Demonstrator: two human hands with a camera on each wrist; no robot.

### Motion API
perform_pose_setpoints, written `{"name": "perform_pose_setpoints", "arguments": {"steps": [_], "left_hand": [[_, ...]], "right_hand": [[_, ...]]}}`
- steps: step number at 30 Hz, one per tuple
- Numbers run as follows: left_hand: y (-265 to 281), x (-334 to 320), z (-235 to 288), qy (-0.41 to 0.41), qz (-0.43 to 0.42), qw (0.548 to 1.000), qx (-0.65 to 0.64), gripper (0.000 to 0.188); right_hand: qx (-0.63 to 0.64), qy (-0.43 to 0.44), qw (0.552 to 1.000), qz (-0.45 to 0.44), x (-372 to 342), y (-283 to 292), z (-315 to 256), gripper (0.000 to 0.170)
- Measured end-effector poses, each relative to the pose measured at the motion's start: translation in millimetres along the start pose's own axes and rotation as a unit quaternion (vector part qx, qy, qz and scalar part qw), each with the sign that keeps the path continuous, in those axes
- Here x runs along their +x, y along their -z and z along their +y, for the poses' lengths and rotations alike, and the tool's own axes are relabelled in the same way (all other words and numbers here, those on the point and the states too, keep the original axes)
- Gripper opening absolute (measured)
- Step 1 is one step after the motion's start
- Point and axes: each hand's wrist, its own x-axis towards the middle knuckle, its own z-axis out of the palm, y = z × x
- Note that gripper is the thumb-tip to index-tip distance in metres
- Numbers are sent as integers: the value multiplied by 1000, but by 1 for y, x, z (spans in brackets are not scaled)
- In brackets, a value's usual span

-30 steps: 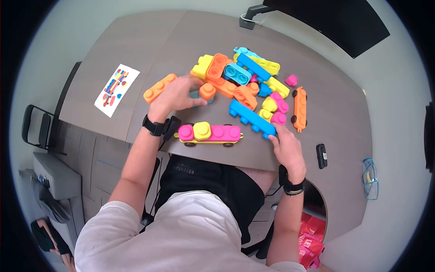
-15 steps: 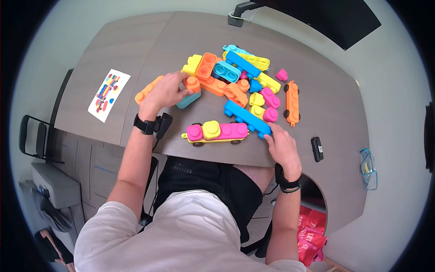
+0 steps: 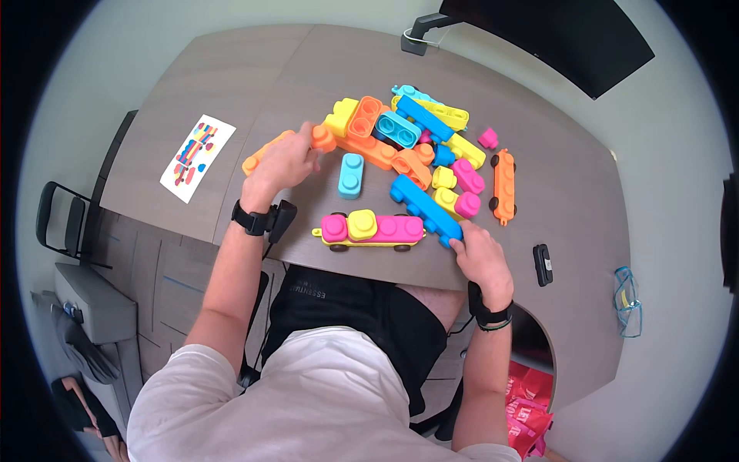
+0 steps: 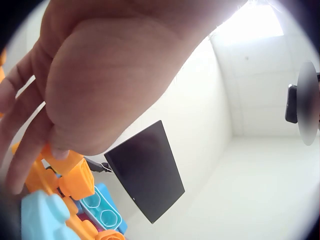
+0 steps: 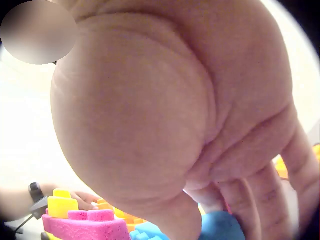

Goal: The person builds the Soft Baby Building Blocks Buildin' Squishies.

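Fingers [image 3: 463,236] of the right hand [image 3: 486,266]: pinching the near end of the long blue block [image 3: 427,209], which is lying slantwise on the table [image 3: 308,69], studs facing toward the car.

Fingers of the left hand [image 3: 285,163]: spreading apart beside the small orange block [image 3: 322,138]; whether they are touching it, one cannot tell. Long orange block [image 3: 259,159]: lying at that hand's outer side, partly hidden.

Teal block [image 3: 350,175], two studs: lying apart, between the left hand and the long blue block. Toy car [image 3: 391,229], yellow base, dark wheels: standing near the table's front edge, carrying pink blocks and one yellow block.

Heap of blocks [image 3: 425,117], in orange, yellow, blue, teal and pink: spreading over the table beyond the long blue block. Small pink block [image 3: 489,138]: lying just right of the heap. Orange wheeled base [image 3: 504,187]: standing farther right.

Black device [image 3: 543,266]: lying right of the right hand. Blue-framed glasses [image 3: 628,302]: resting near the table's right edge. Printed sheet [image 3: 198,159], coloured block pictures: lying at far left. Dark screen [image 3: 554,38]: hanging over the far side on an arm. Red bags [image 3: 530,400]: showing below, at right.
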Motion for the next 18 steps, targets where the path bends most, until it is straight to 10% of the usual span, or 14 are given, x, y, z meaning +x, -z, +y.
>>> {"name": "perform_pose_setpoints", "arguments": {"steps": [7, 10, 18], "left_hand": [[-8, -9, -18, -17, 116, 990, 78, 62], [15, -11, 14, 59, 3, 998, 7, 60], [-4, -16, 36, -152, -171, 966, -119, 56]], "right_hand": [[-15, -44, 999, -3, -2, 4, -4, 38], [-78, -70, 994, 4, -20, 22, -26, 41], [35, 52, 998, 17, -33, 27, -45, 44]]}}
